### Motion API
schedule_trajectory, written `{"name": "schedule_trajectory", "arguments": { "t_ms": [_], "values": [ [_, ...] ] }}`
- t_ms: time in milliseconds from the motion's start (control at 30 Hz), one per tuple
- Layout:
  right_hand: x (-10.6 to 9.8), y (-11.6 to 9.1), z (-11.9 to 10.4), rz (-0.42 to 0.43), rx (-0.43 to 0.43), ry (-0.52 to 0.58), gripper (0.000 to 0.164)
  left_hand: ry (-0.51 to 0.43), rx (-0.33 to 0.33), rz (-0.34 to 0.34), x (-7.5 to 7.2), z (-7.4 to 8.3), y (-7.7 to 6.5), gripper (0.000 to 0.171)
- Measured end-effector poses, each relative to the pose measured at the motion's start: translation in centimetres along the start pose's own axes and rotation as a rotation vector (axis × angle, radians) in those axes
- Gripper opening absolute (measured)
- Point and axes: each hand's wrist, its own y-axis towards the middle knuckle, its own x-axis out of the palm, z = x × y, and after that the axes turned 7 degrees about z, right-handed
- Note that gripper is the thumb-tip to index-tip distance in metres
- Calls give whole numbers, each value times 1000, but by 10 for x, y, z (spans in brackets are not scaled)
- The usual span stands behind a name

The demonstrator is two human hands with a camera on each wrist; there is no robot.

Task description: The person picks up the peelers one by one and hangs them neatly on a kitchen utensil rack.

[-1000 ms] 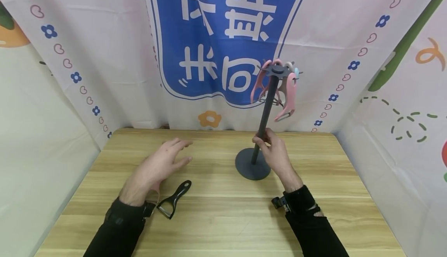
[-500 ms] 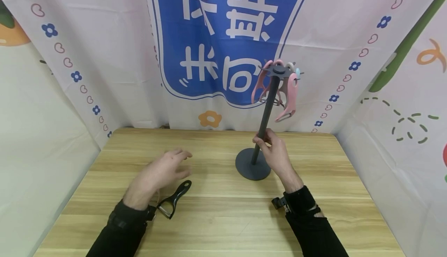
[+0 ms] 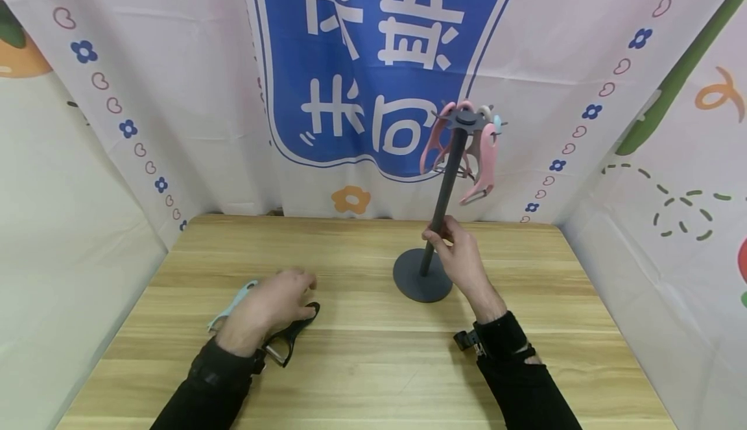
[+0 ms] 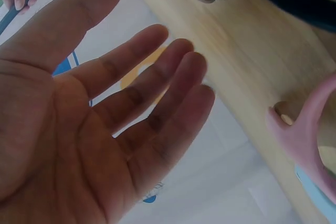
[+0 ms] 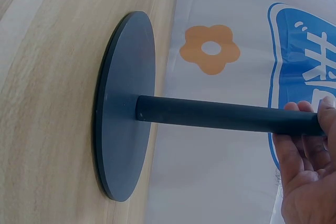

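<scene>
My left hand hovers with relaxed fingers over the black peeler on the table. In the left wrist view its palm holds nothing; a pink peeler and part of a light blue peeler lie to the right. The light blue peeler shows beside that hand in the head view, where the pink one is hidden. My right hand grips the lower pole of a dark grey stand, thumb and fingers around it. Pink peelers hang from the stand's hooked top, along with others partly hidden.
The stand's round base sits flat on the wooden table, right of the middle. A printed cloth hangs behind the table's back edge, with more cloth on both sides.
My left hand has drawn back toward the black peeler and lowered, uncovering the light blue peeler at its left. The right hand and stand have stayed in place.
</scene>
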Motion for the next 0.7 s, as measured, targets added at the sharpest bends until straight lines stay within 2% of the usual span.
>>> {"name": "schedule_trajectory", "arguments": {
  "t_ms": [233,700],
  "values": [
    [0,0,0,3,-9,-6,24,47,-69,-59,5,2,2,46],
    [0,0,0,-7,0,17,23,80,-121,-75,13,-2,1,43]
  ]
}}
